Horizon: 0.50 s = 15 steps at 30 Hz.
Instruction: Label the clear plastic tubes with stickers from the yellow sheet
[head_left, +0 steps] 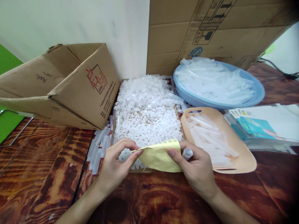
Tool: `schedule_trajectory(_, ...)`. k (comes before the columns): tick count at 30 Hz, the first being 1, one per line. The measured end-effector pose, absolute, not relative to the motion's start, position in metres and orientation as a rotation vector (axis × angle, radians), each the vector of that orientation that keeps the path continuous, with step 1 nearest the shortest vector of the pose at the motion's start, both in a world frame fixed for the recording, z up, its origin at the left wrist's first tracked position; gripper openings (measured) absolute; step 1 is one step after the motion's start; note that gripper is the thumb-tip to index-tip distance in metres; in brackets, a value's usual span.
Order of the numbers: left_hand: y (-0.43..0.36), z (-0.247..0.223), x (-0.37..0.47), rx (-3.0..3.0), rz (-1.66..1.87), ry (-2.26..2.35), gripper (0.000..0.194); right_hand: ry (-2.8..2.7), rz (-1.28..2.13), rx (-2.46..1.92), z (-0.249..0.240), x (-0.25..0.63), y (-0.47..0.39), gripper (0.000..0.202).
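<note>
A sheet of yellow paper with a row of holes along its top edge is stretched between my two hands, slightly curved. My left hand pinches its left end between thumb and fingertips. With the thumb on its front, my right hand grips the right end. That same hand also holds a cylinder with a round grey end; most of it is hidden, so its kind is unclear. Behind the paper, many small white translucent tube pieces fill a shallow cardboard tray, whose front is partly covered by my hands and the paper.
An open cardboard box stands left, with loose clear tubes beside it. To the right are a blue basin and a beige tray, both holding longer tubes. Plastic-wrapped packs lie farther right. A large carton stands behind.
</note>
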<state>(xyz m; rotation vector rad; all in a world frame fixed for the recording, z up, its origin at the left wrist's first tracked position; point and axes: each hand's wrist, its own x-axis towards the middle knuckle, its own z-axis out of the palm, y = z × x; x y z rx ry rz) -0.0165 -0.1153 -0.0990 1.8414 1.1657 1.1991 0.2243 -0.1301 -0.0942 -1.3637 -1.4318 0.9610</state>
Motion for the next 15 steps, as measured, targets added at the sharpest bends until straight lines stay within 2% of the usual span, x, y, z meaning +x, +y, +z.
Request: schedule_trajectory(15, -0.1139, -0.0984, -0.0155, 1.840, 1.202, 1.201, 0.009, -1.449, 0.944, -1.377, -0.0956, 0.2236, -0.1311, 0.034)
